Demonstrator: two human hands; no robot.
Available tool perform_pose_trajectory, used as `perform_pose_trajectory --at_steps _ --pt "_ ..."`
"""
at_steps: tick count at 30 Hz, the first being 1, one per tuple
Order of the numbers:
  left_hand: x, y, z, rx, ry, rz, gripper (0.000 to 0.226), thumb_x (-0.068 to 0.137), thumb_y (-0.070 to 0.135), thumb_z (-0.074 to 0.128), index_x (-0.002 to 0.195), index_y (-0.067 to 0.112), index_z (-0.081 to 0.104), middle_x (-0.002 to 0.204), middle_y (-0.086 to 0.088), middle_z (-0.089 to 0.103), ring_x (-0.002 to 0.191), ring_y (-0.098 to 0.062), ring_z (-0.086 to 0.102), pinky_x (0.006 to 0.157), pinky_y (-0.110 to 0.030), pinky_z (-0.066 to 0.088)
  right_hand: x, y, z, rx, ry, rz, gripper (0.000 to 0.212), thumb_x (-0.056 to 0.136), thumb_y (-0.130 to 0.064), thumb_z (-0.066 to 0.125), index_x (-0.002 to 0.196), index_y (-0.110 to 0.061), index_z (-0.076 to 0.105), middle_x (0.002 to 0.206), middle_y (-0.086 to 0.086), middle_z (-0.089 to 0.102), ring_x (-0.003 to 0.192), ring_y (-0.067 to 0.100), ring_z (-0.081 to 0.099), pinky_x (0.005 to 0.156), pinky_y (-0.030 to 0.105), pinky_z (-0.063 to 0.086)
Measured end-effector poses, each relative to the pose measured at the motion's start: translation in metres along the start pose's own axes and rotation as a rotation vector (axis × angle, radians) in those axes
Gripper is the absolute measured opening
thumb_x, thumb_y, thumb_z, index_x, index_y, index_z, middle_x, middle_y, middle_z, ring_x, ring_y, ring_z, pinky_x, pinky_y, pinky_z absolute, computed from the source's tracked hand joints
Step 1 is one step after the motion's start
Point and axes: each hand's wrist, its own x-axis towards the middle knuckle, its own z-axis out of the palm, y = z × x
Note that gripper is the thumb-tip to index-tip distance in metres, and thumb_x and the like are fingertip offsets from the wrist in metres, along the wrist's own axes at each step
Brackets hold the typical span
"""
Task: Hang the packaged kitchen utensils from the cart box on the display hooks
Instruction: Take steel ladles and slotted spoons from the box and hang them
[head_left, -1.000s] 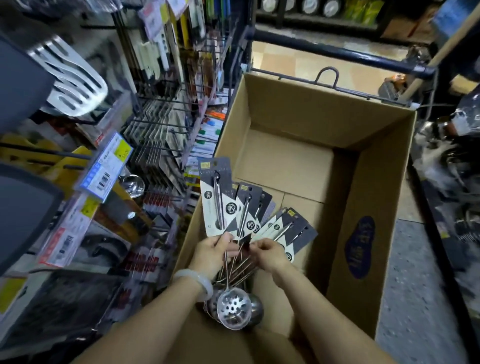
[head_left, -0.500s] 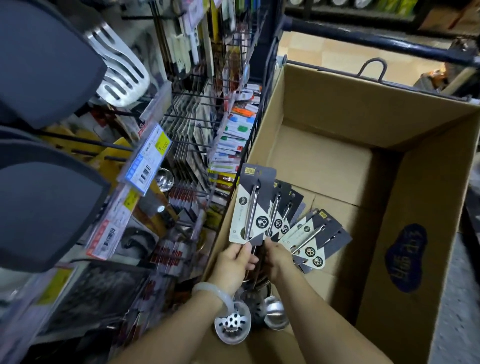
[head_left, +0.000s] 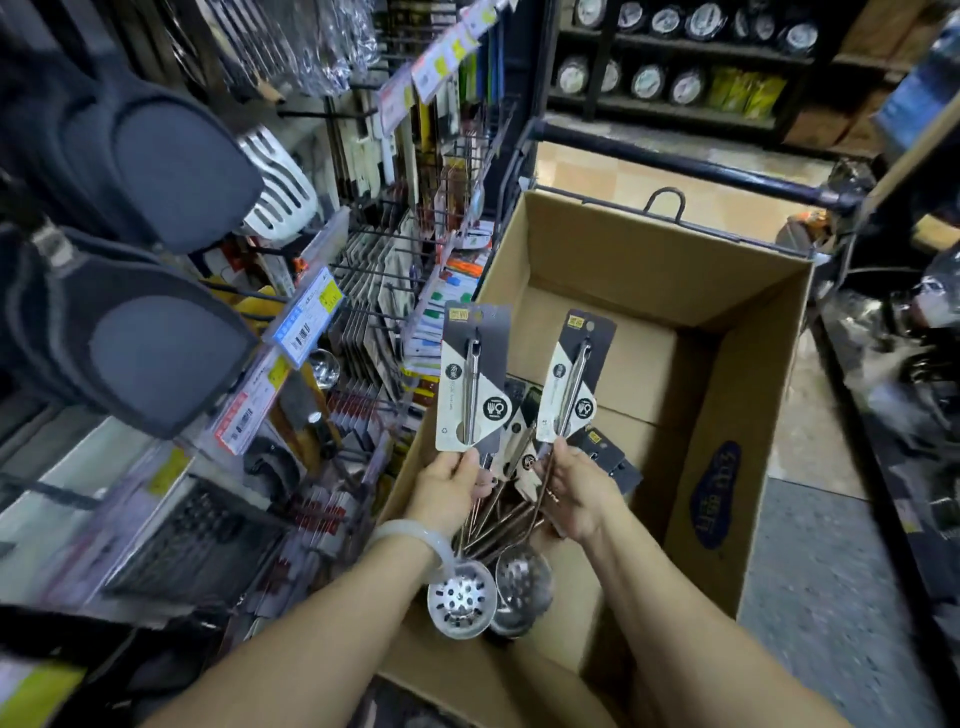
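Over the open brown cardboard box (head_left: 727, 322), each hand pinches a grey-and-white carded steel skimmer. To hang them cleanly, keep the cards apart and lead with the top hole. Left hand (head_left: 451, 486) closes under the left card (head_left: 471, 379); right hand (head_left: 574, 491) grips the right card (head_left: 571, 384), with more skimmers bunched below.

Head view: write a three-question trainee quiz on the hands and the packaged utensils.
1. True or false: the left hand and the right hand each hold up a carded utensil over the cardboard box.
2. Which hand's wrist wears the pale bangle?
A. left
B. right
C. neither
3. Fill in: the perforated skimmer bowls hang ____ the hands.

Key: 1 true; 2 A; 3 below.
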Motion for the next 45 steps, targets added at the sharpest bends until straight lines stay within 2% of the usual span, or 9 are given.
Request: perform_pose_trajectory --at_steps 4,10,12,18,21,27,37,41,45 --pt "-0.039 0.009 0.008 -0.055 0.051 0.074 0.022 0.095 0.025 0.045 0.079 0.020 0.058 0.079 0.002 0.066 0.071 -0.010 0.063 0.088 -0.037 0.046 -0.037 -0.017 -0.008 -0.087 -0.092 -0.072 0.030 0.097 -0.028 0.046 0.070 -0.016 0.047 0.042 -0.007 0.053 0.038 0.003 0.050 0.043 0.016 0.042" --pt "-0.131 -0.012 0.010 -0.218 0.236 0.189 0.022 0.094 0.024 0.048 0.076 0.022 0.060 0.072 0.002 0.066 0.065 -0.010 0.064 0.072 -0.030 0.048 -0.115 -0.001 -0.024 -0.345 -0.245 -0.217 0.014 0.094 -0.021 0.053 0.093 -0.008 0.057 0.086 0.009 0.063 0.074 0.019 0.059 0.059 0.026 0.044" --pt "-0.165 -0.024 0.004 -0.215 0.313 0.216 0.023 0.094 0.027 0.048 0.074 0.021 0.059 0.071 0.002 0.066 0.070 -0.015 0.063 0.069 -0.031 0.045 -0.148 0.011 -0.027 -0.399 -0.314 -0.228 0.022 0.094 -0.022 0.053 0.102 -0.002 0.057 0.083 0.010 0.065 0.070 0.022 0.062 0.058 0.028 0.048" --pt "-0.274 -0.040 -0.038 -0.323 0.494 0.284 0.023 0.094 0.028 0.047 0.076 0.019 0.057 0.065 0.005 0.064 0.057 -0.006 0.064 0.056 -0.021 0.047 -0.246 0.055 -0.007 -0.519 -0.541 -0.197 0.021 0.094 -0.026 0.053 0.087 -0.008 0.059 0.075 0.007 0.065 0.061 0.017 0.062 0.051 0.026 0.049" --pt "-0.332 -0.053 -0.068 -0.376 0.611 0.323 0.025 0.094 0.028 0.046 0.074 0.018 0.057 0.066 0.004 0.063 0.059 -0.009 0.063 0.060 -0.026 0.048 -0.296 0.086 0.011 -0.584 -0.665 -0.202 0.022 0.093 -0.027 0.055 0.092 -0.006 0.061 0.078 0.008 0.065 0.071 0.021 0.061 0.065 0.034 0.051" --pt "-0.470 -0.108 -0.126 -0.444 0.873 0.370 0.026 0.095 0.028 0.047 0.073 0.019 0.057 0.061 0.007 0.063 0.062 -0.010 0.062 0.068 -0.028 0.047 -0.414 0.176 0.029 -0.638 -0.918 -0.124 0.020 0.094 -0.023 0.054 0.080 -0.009 0.056 0.071 0.008 0.064 0.063 0.020 0.060 0.056 0.029 0.049" --pt "-0.771 -0.266 -0.201 -0.529 1.280 0.336 0.030 0.094 0.030 0.047 0.069 0.017 0.058 0.053 0.009 0.065 0.060 -0.014 0.061 0.066 -0.031 0.044 -0.672 0.387 -0.027 -0.786 -1.291 0.091 0.022 0.095 -0.022 0.052 0.076 -0.012 0.053 0.076 0.011 0.061 0.067 0.022 0.057 0.061 0.027 0.046" --pt "-0.887 -0.324 -0.207 -0.535 1.426 0.337 0.029 0.095 0.025 0.047 0.069 0.014 0.055 0.051 0.007 0.062 0.050 -0.007 0.062 0.046 -0.019 0.045 -0.763 0.463 -0.063 -0.797 -1.368 0.189 0.025 0.095 -0.019 0.052 0.070 -0.014 0.050 0.055 -0.002 0.062 0.048 0.008 0.059 0.047 0.019 0.043" --pt "-0.979 -0.368 -0.205 -0.524 1.547 0.310 0.027 0.095 0.026 0.047 0.074 0.012 0.057 0.066 -0.001 0.063 0.067 -0.017 0.062 0.069 -0.034 0.049 -0.838 0.526 -0.096 -0.859 -1.481 0.250 0.022 0.095 -0.018 0.052 0.073 -0.011 0.053 0.059 0.003 0.061 0.048 0.012 0.057 0.042 0.017 0.043"
